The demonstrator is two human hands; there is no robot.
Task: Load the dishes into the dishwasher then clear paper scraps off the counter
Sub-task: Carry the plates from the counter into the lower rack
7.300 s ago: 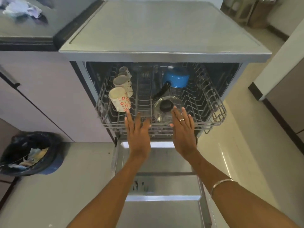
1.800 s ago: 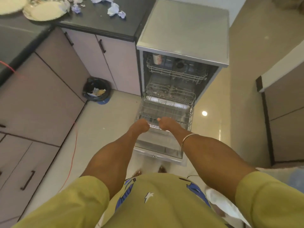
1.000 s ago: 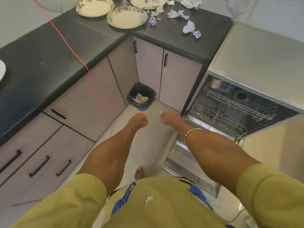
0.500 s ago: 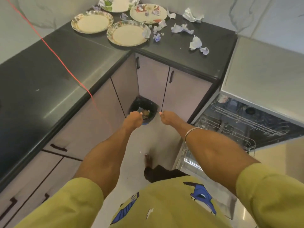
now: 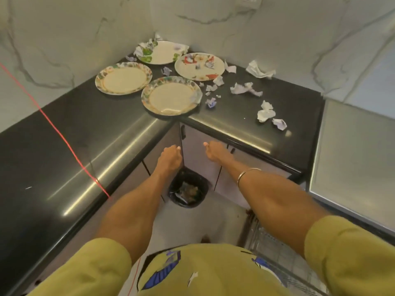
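While both arms reach forward from yellow short sleeves, the left hand (image 5: 170, 155) is curled into a loose fist, fingers folded together around nothing, and the right hand (image 5: 214, 151) is likewise loosely curled and empty, its thumb sticking out toward the left hand; a thin metal bangle (image 5: 248, 174) circles the right forearm. Both hands hang in front of the pale cabinet doors (image 5: 198, 154), just below the edge of the glossy black L-shaped counter (image 5: 85, 133). At 6 o'clock from the hands, on the pale floor, stands a round bin with a black liner (image 5: 188, 190) holding scraps. At 12 o'clock, on the counter's corner, lie four round floral-rimmed plates (image 5: 171, 96), the nearest one jutting over the counter's inner corner. Crumpled white and purple paper scraps (image 5: 266, 113) are scattered from 12 to 2 o'clock, some on the two far plates, most on the bare counter right of them. A thin red cord (image 5: 64, 137) crosses the counter at 9 o'clock. At 4 o'clock the grey-topped steel dishwasher (image 5: 352, 159) adjoins the counter, with its wire rack (image 5: 275, 248) showing below the right arm.
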